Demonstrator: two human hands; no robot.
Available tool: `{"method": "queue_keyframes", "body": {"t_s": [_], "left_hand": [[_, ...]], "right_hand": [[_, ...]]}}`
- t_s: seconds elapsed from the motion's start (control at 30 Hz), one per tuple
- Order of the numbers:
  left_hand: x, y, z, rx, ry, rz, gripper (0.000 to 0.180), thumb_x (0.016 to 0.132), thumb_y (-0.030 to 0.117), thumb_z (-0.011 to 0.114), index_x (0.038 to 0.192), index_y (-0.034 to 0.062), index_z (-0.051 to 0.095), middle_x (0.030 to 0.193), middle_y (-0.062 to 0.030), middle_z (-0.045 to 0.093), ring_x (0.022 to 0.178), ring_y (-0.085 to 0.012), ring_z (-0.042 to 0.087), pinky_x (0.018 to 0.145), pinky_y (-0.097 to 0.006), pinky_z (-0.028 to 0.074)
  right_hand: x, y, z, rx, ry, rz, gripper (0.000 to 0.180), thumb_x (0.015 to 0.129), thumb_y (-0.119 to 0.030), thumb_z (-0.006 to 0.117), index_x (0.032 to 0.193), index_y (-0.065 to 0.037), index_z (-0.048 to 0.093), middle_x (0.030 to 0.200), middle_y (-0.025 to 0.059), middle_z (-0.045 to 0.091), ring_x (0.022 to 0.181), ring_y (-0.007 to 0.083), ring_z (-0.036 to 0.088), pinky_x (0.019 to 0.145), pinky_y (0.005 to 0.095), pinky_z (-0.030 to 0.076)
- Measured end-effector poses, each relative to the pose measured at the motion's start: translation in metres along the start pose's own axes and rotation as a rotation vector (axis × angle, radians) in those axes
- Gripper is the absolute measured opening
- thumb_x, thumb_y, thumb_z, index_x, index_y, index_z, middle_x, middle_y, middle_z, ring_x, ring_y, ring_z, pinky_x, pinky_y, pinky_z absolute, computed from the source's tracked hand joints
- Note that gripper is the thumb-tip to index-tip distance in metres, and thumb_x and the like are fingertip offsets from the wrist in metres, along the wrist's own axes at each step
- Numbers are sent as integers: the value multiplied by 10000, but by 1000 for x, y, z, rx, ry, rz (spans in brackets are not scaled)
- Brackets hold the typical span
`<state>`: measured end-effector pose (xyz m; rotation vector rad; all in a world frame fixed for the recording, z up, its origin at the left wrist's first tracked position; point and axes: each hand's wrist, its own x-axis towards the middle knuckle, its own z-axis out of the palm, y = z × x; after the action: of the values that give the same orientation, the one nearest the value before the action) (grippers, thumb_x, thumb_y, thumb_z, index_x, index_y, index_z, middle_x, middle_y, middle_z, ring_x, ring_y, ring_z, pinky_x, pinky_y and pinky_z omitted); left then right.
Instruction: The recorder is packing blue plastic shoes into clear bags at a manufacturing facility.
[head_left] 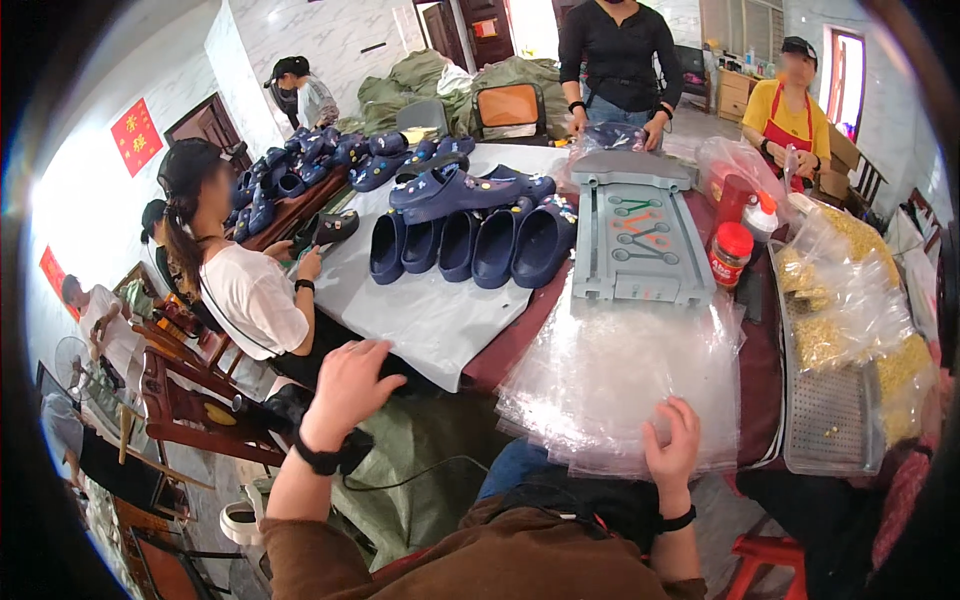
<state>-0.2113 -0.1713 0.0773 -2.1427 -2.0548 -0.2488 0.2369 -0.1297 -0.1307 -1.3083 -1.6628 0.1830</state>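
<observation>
My left hand [352,388] hovers off the table's near edge, fingers apart and nothing in it. Over the near edge of a spread stack of clear plastic bags [600,385], my right hand [674,440] has its fingers loosely curved, with nothing seen in them. A grey folding plastic stool [640,235] with green and orange cut-out shapes lies on the far part of the bags. Left of it, dark blue clogs [458,245] with small charms stand in a row, toes away from me, with more clogs [455,193] lying on top.
A white sheet [425,325] covers the table under the clogs. Right of the stool stand a red-lidded jar [730,255] and a perforated tray [832,420] with bags of yellow bits [825,335]. A person at left holds a dark clog [336,227]. Others stand across the table.
</observation>
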Motion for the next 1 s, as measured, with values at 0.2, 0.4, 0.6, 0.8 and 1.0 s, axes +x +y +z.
{"method": "queue_keyframes", "body": {"t_s": [0.2,0.4,0.6,0.8,1.0], "left_hand": [[119,43,71,-247,143,146,513,863,401,752,1222,43,676,1202,-169,689,1119,-369,649,952,-462,519],[239,44,170,-227,120,-43,552,828,486,779,1098,9,716,1095,-212,692,1039,-383,681,881,-477,557],[300,50,248,-220,130,-257,617,787,533,813,1061,-10,712,1110,-250,672,1018,-402,689,872,-471,569],[318,50,278,-206,224,-331,460,801,398,809,1032,23,679,1089,-175,673,996,-369,700,821,-463,584],[282,60,275,-425,332,-214,254,789,245,729,887,30,638,957,-192,659,892,-401,685,769,-505,550]], "right_hand": [[-2,1,2,-2,21,16,334,811,-174,755,1099,-22,683,1280,183,629,1197,396,573,1035,477,445],[0,1,3,-52,19,30,317,796,-164,751,1078,-35,686,1272,168,632,1188,382,582,1021,478,451],[1,-1,5,-56,14,37,325,784,-163,756,1078,-45,683,1256,157,635,1186,379,583,1017,476,452],[-2,-3,3,-81,16,35,325,777,-164,765,1073,-57,686,1235,152,637,1174,378,585,1004,482,453],[-3,-2,3,-76,10,45,333,776,-184,769,1076,-63,688,1243,155,638,1192,374,582,1011,475,454]]}}
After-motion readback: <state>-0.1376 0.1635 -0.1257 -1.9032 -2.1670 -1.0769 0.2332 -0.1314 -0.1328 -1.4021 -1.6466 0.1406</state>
